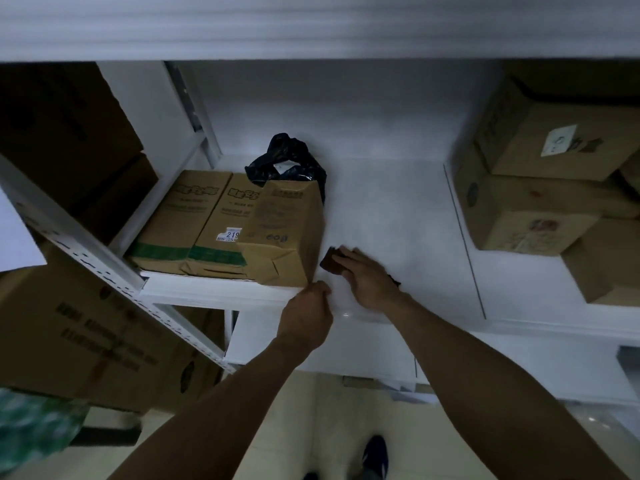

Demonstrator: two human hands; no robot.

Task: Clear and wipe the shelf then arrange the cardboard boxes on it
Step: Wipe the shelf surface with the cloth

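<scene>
Cloth (329, 263) beside box (284, 233), bare shelf (398, 209) rightward

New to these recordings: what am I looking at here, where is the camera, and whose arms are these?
No machine here: a person works with bare hands, and the single picture comes from a camera on their head, looking down. The white shelf carries cardboard boxes at the left, one tilted box to their right, and a black bag behind. The right hand presses a dark wiping pad flat on the shelf. The left hand is curled at the tilted box's near corner; whether it grips it is unclear.
</scene>
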